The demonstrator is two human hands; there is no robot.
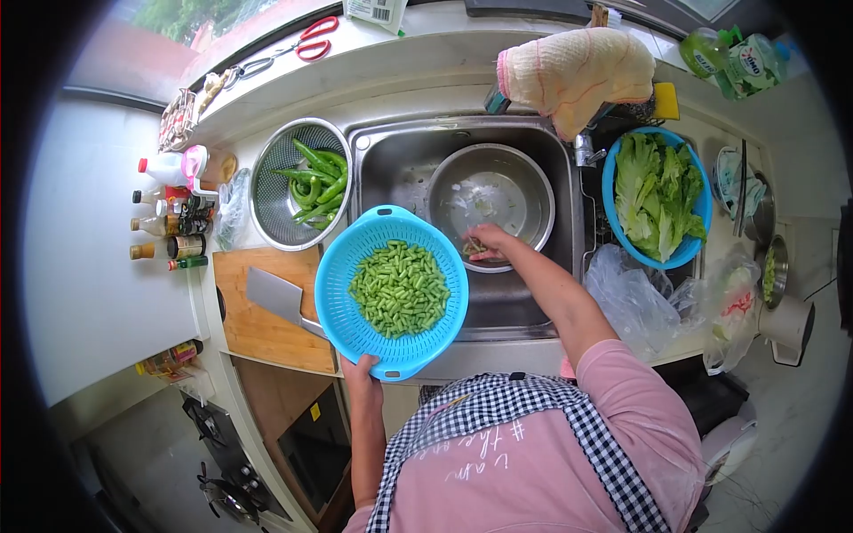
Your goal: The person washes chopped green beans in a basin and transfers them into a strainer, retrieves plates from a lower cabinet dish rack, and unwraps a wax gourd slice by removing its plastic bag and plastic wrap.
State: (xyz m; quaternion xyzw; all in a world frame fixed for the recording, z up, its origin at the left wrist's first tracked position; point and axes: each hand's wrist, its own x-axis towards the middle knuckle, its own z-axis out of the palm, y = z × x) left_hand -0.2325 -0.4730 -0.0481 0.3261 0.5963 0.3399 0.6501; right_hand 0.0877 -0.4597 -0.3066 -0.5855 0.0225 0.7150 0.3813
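My left hand [362, 380] is closed on the near rim of a blue plastic colander [336, 306], holding it at the sink's left front edge. Cut green bean pieces [400, 289] lie heaped in it. Over on the right, my right hand [487, 244] reaches inside a round metal basin [538, 200] standing in the sink. Its fingers are curled around something small and brownish-green that I cannot make out. A little water with pale bits shows at the basin's bottom.
A metal strainer of green peppers [322, 182] stands left of the sink [378, 147]. Below it, a cleaver [275, 296] lies on a wooden cutting board [267, 342]. Right of the tap [585, 149] are a blue basket of lettuce [659, 195] and plastic bags [626, 289].
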